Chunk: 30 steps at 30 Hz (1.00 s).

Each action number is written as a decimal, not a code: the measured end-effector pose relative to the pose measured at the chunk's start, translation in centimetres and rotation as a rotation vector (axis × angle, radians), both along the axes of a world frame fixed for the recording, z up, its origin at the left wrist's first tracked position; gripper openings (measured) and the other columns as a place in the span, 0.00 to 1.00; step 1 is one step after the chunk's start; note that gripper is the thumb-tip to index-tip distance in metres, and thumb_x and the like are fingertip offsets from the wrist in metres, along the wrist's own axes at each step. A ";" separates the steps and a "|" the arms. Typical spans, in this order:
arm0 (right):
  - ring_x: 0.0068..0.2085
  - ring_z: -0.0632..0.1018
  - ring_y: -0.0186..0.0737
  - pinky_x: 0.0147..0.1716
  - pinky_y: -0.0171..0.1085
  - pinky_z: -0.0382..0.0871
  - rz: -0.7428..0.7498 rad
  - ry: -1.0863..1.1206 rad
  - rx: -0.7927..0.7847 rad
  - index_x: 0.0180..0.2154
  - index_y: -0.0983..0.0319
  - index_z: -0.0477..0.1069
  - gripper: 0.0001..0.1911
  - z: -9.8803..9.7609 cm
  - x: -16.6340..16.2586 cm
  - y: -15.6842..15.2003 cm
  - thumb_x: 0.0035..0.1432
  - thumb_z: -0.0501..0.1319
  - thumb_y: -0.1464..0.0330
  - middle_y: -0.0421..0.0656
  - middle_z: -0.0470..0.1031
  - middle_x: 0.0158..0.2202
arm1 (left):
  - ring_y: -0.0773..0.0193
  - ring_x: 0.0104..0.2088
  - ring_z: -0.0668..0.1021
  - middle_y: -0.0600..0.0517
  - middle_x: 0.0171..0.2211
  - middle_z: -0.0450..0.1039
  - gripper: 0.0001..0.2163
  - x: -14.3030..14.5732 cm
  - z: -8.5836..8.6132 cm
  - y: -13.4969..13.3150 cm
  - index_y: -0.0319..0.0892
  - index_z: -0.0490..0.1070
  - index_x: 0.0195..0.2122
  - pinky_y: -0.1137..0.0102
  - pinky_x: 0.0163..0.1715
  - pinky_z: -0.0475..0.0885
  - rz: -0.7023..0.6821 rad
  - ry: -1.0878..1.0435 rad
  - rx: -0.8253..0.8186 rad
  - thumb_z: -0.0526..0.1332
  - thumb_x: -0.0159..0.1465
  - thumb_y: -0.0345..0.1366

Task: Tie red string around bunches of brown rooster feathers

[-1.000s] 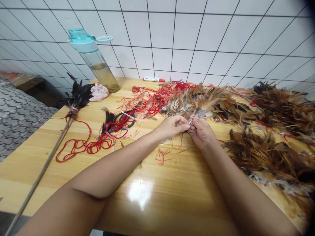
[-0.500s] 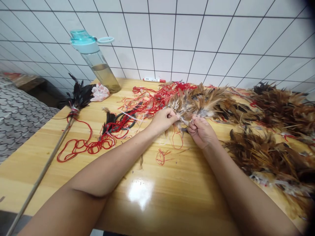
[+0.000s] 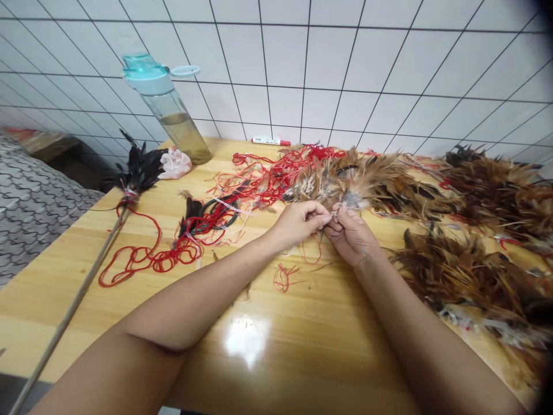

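My left hand (image 3: 302,223) is closed in a pinch, its fingertips meeting those of my right hand (image 3: 353,233). Whitish feather ends (image 3: 333,214) show between the two sets of fingertips. The right hand is closed too, its thumb and forefinger pressed on feathers with grey fluffy bases and pale brown tips (image 3: 358,187). Just beyond both hands lies a heap of brown feathers (image 3: 393,178). How many feathers are pinched is too small to tell.
A tangle of red string (image 3: 276,178) lies behind the left hand, near scissors with dark handles (image 3: 235,214). A stick with black feathers (image 3: 137,167) crosses the left side. Behind stand a bottle (image 3: 185,135) and a marker (image 3: 270,141). More brown feathers (image 3: 470,268) lie right.
My left hand has moved right, away from the feather heap, until its fingertips meet the right hand's. My right hand has shifted only slightly.
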State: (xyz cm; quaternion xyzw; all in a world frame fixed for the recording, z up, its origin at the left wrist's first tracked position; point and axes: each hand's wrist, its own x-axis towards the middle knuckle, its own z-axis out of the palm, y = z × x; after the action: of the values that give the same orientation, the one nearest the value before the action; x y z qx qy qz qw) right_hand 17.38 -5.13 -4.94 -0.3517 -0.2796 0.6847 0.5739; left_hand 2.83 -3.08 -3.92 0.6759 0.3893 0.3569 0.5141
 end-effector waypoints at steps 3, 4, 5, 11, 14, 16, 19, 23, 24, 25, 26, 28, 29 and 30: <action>0.19 0.56 0.24 0.17 0.24 0.53 -0.005 0.008 -0.009 0.30 0.61 0.70 0.16 0.1 -0.1 0.0 0.45 0.72 0.60 0.31 0.57 0.16 | 0.70 0.26 0.72 0.53 0.24 0.71 0.10 0.0 0.0 0.0 0.37 0.72 0.32 0.76 0.27 0.67 0.008 0.002 0.008 0.61 0.58 0.41; 0.19 0.56 0.24 0.17 0.25 0.53 -0.006 0.010 -0.009 0.29 0.62 0.70 0.16 0.1 -0.1 -0.1 0.45 0.72 0.61 0.31 0.57 0.17 | 0.71 0.26 0.72 0.53 0.25 0.71 0.10 0.0 0.0 0.0 0.37 0.71 0.32 0.76 0.27 0.67 0.017 0.006 0.020 0.60 0.59 0.41; 0.19 0.56 0.24 0.17 0.25 0.53 -0.004 0.009 -0.008 0.29 0.62 0.70 0.15 0.1 -0.2 -0.1 0.45 0.72 0.61 0.31 0.57 0.17 | 0.71 0.26 0.72 0.53 0.25 0.71 0.10 0.0 0.0 0.0 0.37 0.71 0.31 0.76 0.27 0.66 0.027 0.012 0.033 0.60 0.59 0.40; 0.19 0.56 0.24 0.18 0.26 0.53 -0.004 -0.041 0.012 0.29 0.62 0.71 0.16 -0.1 -0.4 -0.1 0.45 0.72 0.59 0.31 0.57 0.16 | 0.72 0.24 0.71 0.55 0.22 0.70 0.09 0.1 -0.2 -0.1 0.38 0.68 0.29 0.76 0.26 0.65 0.042 0.017 0.011 0.60 0.59 0.40; 0.19 0.56 0.25 0.18 0.26 0.53 0.002 -0.055 0.026 0.29 0.62 0.71 0.17 -0.2 -0.5 -0.1 0.44 0.72 0.58 0.31 0.56 0.15 | 0.72 0.23 0.71 0.55 0.22 0.69 0.09 0.1 -0.2 -0.2 0.38 0.67 0.28 0.76 0.26 0.65 0.030 -0.016 -0.021 0.61 0.58 0.39; 0.19 0.56 0.25 0.18 0.27 0.53 0.012 -0.054 0.034 0.28 0.62 0.71 0.18 -0.2 -0.6 -0.2 0.43 0.72 0.58 0.31 0.56 0.15 | 0.72 0.23 0.70 0.55 0.21 0.68 0.08 0.2 -0.2 -0.2 0.38 0.67 0.28 0.76 0.26 0.64 0.027 -0.038 -0.029 0.61 0.58 0.38; 0.19 0.56 0.25 0.18 0.27 0.54 0.006 -0.072 0.045 0.27 0.62 0.70 0.17 -0.1 -0.7 -0.3 0.44 0.72 0.58 0.31 0.56 0.15 | 0.73 0.23 0.69 0.56 0.21 0.68 0.07 0.2 -0.2 -0.2 0.38 0.67 0.28 0.76 0.26 0.64 0.030 -0.056 -0.020 0.60 0.58 0.37; 0.19 0.57 0.25 0.19 0.27 0.55 -0.028 -0.077 0.037 0.25 0.63 0.70 0.17 0.0 -0.8 -0.3 0.44 0.72 0.58 0.31 0.58 0.16 | 0.73 0.23 0.69 0.56 0.22 0.67 0.09 0.1 -0.4 0.0 0.38 0.66 0.28 0.76 0.25 0.63 0.035 -0.060 -0.031 0.62 0.57 0.38; 0.19 0.57 0.24 0.18 0.27 0.55 -0.035 -0.061 0.026 0.25 0.63 0.70 0.17 0.0 -0.8 -0.3 0.43 0.72 0.59 0.31 0.58 0.16 | 0.73 0.23 0.69 0.56 0.22 0.68 0.09 0.1 -0.4 0.0 0.38 0.66 0.28 0.76 0.26 0.64 0.027 -0.073 -0.040 0.63 0.57 0.38; 0.19 0.56 0.24 0.18 0.27 0.54 -0.045 -0.040 0.013 0.25 0.63 0.70 0.17 0.1 -0.8 -0.3 0.43 0.73 0.59 0.31 0.58 0.16 | 0.73 0.24 0.70 0.55 0.24 0.69 0.09 0.0 -0.4 0.1 0.38 0.66 0.30 0.76 0.26 0.64 0.016 -0.088 -0.046 0.64 0.57 0.38; 0.19 0.56 0.24 0.18 0.27 0.54 -0.055 -0.023 -0.001 0.26 0.63 0.70 0.17 0.1 -0.7 -0.2 0.42 0.73 0.60 0.31 0.58 0.16 | 0.73 0.25 0.71 0.55 0.25 0.70 0.09 0.0 -0.4 0.1 0.38 0.66 0.31 0.76 0.27 0.65 0.005 -0.100 -0.045 0.64 0.56 0.37; 0.18 0.56 0.24 0.17 0.27 0.54 -0.074 -0.013 -0.024 0.26 0.62 0.70 0.16 0.1 -0.7 -0.2 0.42 0.73 0.60 0.31 0.59 0.16 | 0.73 0.26 0.72 0.54 0.28 0.71 0.10 0.0 -0.4 0.0 0.39 0.67 0.33 0.76 0.29 0.66 -0.006 -0.093 -0.023 0.66 0.54 0.36; 0.19 0.57 0.25 0.18 0.27 0.54 -0.082 -0.021 -0.027 0.26 0.62 0.70 0.17 0.1 -0.8 -0.2 0.42 0.73 0.60 0.31 0.59 0.16 | 0.72 0.27 0.73 0.54 0.29 0.71 0.11 0.0 -0.4 0.0 0.39 0.67 0.34 0.75 0.30 0.67 -0.005 -0.077 -0.006 0.66 0.54 0.36; 0.19 0.58 0.25 0.18 0.28 0.55 -0.086 -0.035 -0.023 0.25 0.62 0.69 0.17 0.0 -0.8 -0.2 0.41 0.73 0.60 0.32 0.60 0.16 | 0.72 0.28 0.73 0.54 0.29 0.72 0.11 0.1 -0.4 -0.1 0.39 0.67 0.35 0.75 0.31 0.67 -0.001 -0.055 0.012 0.66 0.54 0.36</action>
State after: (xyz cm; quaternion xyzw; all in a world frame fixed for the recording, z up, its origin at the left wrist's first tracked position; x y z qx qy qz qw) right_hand 16.54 -5.33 -4.90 -0.3821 -0.2663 0.6562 0.5938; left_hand 2.90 -3.13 -4.36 0.6690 0.3724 0.3775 0.5208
